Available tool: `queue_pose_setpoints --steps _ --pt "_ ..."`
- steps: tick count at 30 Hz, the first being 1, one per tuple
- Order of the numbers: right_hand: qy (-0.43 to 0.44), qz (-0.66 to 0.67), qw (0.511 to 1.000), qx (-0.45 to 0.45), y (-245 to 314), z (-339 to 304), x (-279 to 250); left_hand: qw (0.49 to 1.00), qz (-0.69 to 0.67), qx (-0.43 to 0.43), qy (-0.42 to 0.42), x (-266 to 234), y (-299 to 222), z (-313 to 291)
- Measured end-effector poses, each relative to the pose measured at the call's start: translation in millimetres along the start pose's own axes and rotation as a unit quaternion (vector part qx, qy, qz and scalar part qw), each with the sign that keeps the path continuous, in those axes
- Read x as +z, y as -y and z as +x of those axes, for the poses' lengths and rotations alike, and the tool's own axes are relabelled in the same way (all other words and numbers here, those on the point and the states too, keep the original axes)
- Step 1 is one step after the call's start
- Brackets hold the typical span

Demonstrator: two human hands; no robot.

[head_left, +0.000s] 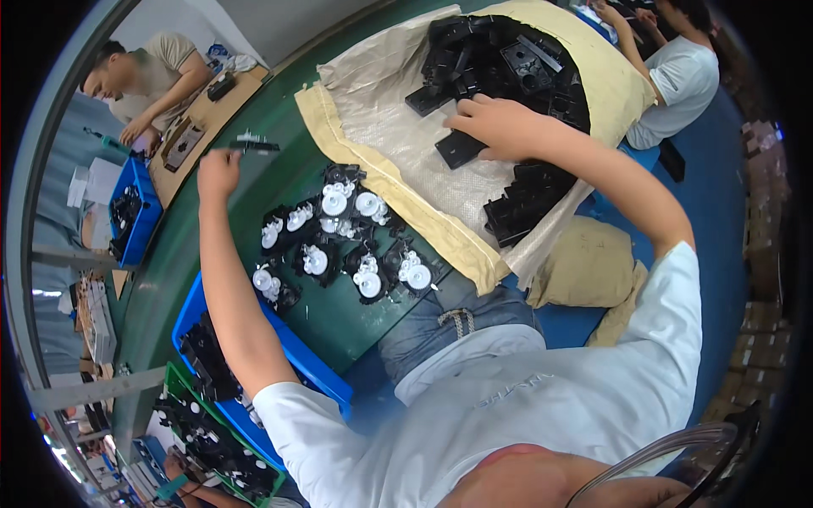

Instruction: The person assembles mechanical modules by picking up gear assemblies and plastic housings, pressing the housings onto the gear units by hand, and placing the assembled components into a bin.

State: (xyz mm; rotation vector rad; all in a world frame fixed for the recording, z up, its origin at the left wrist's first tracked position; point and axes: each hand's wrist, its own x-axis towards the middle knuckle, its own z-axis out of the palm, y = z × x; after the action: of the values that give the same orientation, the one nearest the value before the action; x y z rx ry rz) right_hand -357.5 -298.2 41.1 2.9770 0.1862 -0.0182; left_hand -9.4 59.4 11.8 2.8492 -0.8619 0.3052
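My left hand is stretched out over the green bench top, fingers closed at the end of a small black part with pale pieces. My right hand reaches into the mouth of a big woven sack, its fingers closed round a flat black plastic piece. Behind that hand, many black plastic housings fill the sack. Between my arms, several black assemblies with white gears lie spread on the green bench.
A blue bin with black parts stands by my left arm, and a green-rimmed crate with black and white parts beside it. A folded tan sack lies at my right. Co-workers sit at far left and far right.
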Motion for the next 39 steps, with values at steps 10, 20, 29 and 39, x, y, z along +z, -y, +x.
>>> queue_pose_setpoints --steps 10,20,29,39 --pt "-0.093 -0.105 0.986 -0.086 -13 27 33 0.891 -0.312 -0.03 -0.329 -154 -116 -82" --pt "-0.172 0.906 0.374 0.099 78 -32 -38 0.567 -0.694 -0.186 -0.403 -87 -213 -252" --pt "-0.066 0.987 0.089 -0.114 191 -55 36 0.512 -0.795 -0.066 -0.317 -36 -232 -289" --pt "-0.233 0.8 0.552 0.016 245 -36 17 0.603 -0.677 -0.183 -0.381 -40 -229 -293"
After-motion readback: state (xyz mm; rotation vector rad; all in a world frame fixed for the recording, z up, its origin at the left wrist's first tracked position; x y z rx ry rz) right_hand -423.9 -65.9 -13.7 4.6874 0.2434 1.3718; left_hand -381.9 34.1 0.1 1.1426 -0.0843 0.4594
